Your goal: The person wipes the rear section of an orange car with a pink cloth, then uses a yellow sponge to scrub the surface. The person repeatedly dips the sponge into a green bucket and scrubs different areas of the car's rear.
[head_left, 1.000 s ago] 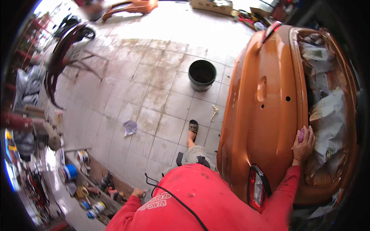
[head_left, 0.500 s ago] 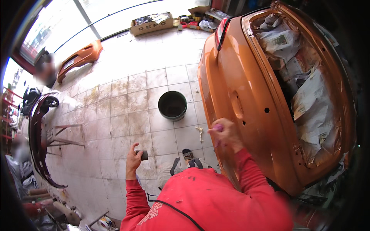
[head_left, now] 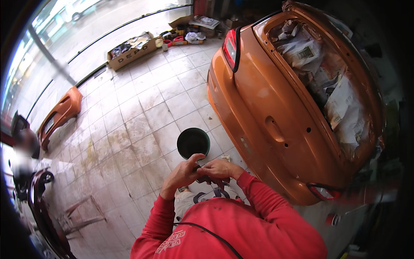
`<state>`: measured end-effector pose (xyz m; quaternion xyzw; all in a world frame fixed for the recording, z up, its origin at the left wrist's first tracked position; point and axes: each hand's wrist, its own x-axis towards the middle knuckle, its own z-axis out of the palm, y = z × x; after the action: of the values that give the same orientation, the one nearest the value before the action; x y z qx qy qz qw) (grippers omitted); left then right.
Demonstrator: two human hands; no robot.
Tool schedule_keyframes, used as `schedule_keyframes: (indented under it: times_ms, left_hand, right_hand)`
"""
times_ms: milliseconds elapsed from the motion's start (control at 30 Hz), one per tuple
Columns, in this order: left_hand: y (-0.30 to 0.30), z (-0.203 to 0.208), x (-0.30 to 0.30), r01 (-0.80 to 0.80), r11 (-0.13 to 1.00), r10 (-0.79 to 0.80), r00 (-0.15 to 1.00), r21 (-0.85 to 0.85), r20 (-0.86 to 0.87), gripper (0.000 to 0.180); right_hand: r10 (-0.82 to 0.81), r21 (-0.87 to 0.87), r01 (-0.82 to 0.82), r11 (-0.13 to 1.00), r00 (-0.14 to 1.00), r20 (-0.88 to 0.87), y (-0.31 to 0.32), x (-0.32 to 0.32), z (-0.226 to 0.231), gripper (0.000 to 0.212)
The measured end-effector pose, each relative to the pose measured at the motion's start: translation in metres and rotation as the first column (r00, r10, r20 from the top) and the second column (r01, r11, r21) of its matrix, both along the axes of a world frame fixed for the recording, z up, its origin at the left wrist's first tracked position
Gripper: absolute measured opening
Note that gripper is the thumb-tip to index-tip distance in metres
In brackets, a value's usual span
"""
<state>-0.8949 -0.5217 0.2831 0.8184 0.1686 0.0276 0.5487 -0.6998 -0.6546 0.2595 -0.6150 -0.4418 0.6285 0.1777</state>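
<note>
My left hand and my right hand meet in front of my body, their fingers closed and touching. A small dark block, mostly covered by the fingers, is in my left hand. From under my right hand hangs a crumpled purple cloth; its upper part is hidden. Just beyond the hands a dark green bucket stands on the tiles, its inside dark. To the right is the orange rear end of a car, with small holes and dull patches in its paint. Neither hand touches the car.
Paper sheets fill the car's rear window opening. An orange bumper and a dark bumper on a stand lie to the left. A cardboard box and scattered supplies sit by the far opening. A blurred person is at the left edge.
My right hand has come away from the car with the purple cloth and joined my left hand, which moved right with the block. The view has turned.
</note>
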Motion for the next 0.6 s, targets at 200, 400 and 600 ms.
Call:
schedule_keyframes:
  times_ms: [200, 400, 600]
  left_hand:
    - [0.06, 0.009, 0.047, 0.315, 0.949, -0.314, 0.935, 0.022, 0.168, 0.058]
    - [0.071, 0.017, 0.101, 0.503, 0.862, -0.505, 0.84, 0.067, 0.197, 0.043]
    - [0.145, -0.013, 0.105, 0.422, 0.901, -0.409, 0.904, -0.097, 0.125, 0.021]
  right_hand:
    - [-0.47, -0.052, 0.467, 0.882, 0.877, -0.094, -0.004, -0.013, 0.045, 0.049]
    - [-0.702, 0.083, 0.711, 0.698, 0.703, -0.114, -0.027, -0.02, 0.035, 0.028]
    - [-0.789, 0.049, 0.805, 0.592, 0.591, -0.168, 0.02, 0.009, 0.0, 0.029]
